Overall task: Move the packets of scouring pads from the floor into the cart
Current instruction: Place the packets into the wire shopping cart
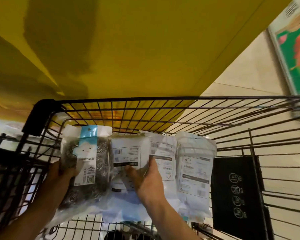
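Several clear packets of steel scouring pads lie side by side in the black wire cart (145, 108). My left hand (59, 177) grips the leftmost packet (87, 163), which has a blue-and-white label, with the thumb on its front. My right hand (145, 181) lies on the middle packets (126, 153), thumb and forefinger spread over their white back labels. Another packet (194, 170) lies at the right, apart from both hands, label side up.
A yellow panel (128, 49) rises just beyond the cart's far rim. A black warning placard (235, 193) hangs on the cart's right inner side. Pale tiled floor (249, 71) and a green poster (298, 49) are at the right. More black wire frames stand at the left.
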`<state>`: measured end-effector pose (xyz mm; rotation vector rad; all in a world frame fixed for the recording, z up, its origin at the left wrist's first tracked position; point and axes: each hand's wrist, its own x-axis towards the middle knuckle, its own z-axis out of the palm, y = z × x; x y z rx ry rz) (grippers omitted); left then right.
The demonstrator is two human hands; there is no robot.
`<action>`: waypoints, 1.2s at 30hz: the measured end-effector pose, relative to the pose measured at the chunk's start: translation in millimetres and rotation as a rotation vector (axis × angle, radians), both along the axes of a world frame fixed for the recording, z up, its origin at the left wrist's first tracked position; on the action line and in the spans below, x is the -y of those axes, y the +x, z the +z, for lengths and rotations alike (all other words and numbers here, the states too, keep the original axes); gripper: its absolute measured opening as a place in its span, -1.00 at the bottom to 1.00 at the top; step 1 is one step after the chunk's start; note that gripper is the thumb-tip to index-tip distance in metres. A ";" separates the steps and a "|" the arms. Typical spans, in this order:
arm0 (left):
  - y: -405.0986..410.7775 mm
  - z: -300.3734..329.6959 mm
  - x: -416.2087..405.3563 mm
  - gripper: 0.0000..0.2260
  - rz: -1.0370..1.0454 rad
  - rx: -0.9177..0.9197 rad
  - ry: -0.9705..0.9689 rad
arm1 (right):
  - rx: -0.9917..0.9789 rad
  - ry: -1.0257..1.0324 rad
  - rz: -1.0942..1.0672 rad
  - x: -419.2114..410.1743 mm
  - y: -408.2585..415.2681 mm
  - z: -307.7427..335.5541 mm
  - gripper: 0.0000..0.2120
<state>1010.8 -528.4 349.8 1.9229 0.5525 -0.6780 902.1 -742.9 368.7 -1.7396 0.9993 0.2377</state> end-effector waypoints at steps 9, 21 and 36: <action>-14.0 35.5 9.2 -0.39 -0.032 0.004 0.061 | 0.042 0.275 -0.189 2.0 3.4 32.9 -0.48; -72.8 148.1 -44.8 -0.74 0.030 -0.249 -0.321 | -0.050 0.195 -0.083 -3.4 -91.3 182.2 -0.78; -186.1 332.6 -84.3 -0.77 -0.061 0.108 -0.267 | 0.152 0.260 0.030 -17.4 -177.3 311.9 -0.89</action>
